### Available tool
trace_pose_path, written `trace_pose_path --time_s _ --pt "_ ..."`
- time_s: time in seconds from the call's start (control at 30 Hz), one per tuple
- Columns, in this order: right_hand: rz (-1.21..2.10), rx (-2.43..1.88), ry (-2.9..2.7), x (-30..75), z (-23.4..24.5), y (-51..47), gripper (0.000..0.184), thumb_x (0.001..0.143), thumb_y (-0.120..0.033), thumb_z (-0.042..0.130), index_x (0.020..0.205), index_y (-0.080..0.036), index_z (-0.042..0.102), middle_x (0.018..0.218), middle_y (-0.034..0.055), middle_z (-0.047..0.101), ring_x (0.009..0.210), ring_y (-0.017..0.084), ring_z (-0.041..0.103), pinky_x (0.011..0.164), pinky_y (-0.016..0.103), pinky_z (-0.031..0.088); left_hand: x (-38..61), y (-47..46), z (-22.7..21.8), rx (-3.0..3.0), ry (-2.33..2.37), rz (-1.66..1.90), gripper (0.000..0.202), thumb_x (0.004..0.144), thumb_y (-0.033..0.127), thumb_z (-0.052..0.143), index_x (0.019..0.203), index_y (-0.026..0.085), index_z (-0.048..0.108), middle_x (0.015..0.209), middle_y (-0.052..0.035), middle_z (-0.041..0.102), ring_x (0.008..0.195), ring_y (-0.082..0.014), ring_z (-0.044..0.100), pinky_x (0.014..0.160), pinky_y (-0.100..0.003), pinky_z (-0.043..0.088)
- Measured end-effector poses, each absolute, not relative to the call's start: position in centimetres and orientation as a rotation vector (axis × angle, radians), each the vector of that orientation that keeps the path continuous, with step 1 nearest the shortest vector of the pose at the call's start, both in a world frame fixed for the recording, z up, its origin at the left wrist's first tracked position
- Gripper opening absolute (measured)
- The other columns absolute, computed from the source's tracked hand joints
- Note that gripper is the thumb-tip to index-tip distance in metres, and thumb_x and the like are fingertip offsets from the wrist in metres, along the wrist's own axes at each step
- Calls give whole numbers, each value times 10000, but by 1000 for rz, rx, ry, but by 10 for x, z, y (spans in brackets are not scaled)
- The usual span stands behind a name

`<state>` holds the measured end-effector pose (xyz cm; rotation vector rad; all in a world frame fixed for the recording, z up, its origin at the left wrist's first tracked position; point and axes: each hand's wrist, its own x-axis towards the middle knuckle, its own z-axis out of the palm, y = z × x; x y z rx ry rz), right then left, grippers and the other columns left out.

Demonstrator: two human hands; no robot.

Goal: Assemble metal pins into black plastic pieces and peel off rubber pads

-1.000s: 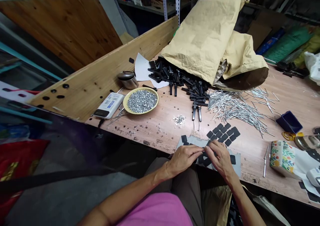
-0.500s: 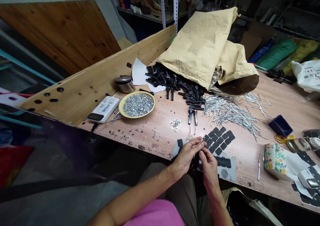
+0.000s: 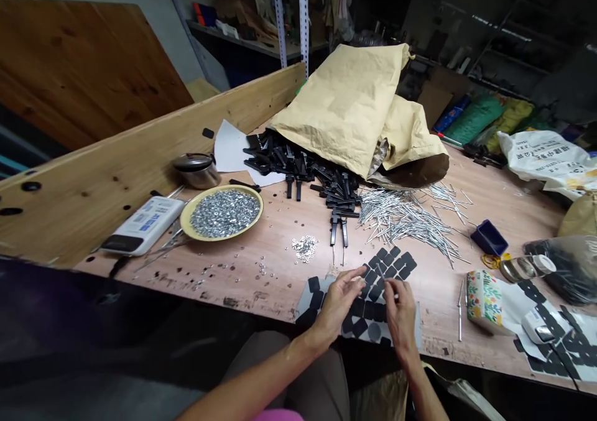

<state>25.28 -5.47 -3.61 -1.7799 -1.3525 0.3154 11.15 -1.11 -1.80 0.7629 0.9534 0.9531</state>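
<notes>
My left hand [image 3: 339, 303] is over the front edge of the table, its thumb and fingertips pinched together; whatever they hold is too small to make out. A short way to its right, my right hand [image 3: 400, 312] pinches a thin grey metal rod [image 3: 381, 273], which points up and away. Beneath both hands lies a grey sheet [image 3: 303, 296] bearing black rounded pads [image 3: 374, 293] in rows. Just beyond it are a small heap of metal nuts [image 3: 305, 248] and two black pieces [image 3: 339, 231] with thin metal rods sticking out toward me.
A yellow bowl [image 3: 186, 222] of small metal parts stands left, beside a white device [image 3: 144, 225] and a lidded metal pot [image 3: 198, 171]. Black plastic parts [image 3: 280, 153] spill from a paper sack [image 3: 345, 104]. Loose metal rods [image 3: 405, 219] and a floral box [image 3: 485, 300] lie right.
My hands have moved apart, and a thin grey rod now shows in the right hand's fingers. The view has shifted, so the table things appear further left.
</notes>
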Motion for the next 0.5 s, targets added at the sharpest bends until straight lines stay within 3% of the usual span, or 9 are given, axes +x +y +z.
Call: trace_pose_path --time_s 0.1,0.2,0.33,0.5 --pt "-221 -1888 -1649 296 -40 -34 316 939 -383 377 823 -223 623 732 45 535 719 192 487 560 270 381 97 -10 -26 847 1036 986 474 748 426 627 1143 166 606 882 -43 628 601 -93 562 567 -215 478" --pt "-498 -1949 -1883 331 -44 -14 323 951 -317 361 753 -225 599 693 40 509 707 190 455 476 243 295 75 -8 -42 956 1185 1088 474 771 427 585 1157 153 578 818 -15 585 497 -59 486 467 -186 428" --pt "-594 -2051 -2046 346 -50 -6 284 926 -197 405 692 -202 565 695 41 520 706 180 447 456 234 273 45 -8 -74 1114 1389 1289 452 777 435 553 1121 143 578 789 -22 587 563 -90 560 515 -195 471" --pt "-466 -1622 -2535 337 -54 -17 247 922 -158 409 753 -188 587 687 35 515 696 163 448 540 238 352 33 -12 -101 1356 1533 1397 399 797 433 522 1057 137 588 771 -48 633 575 -114 613 516 -203 495"
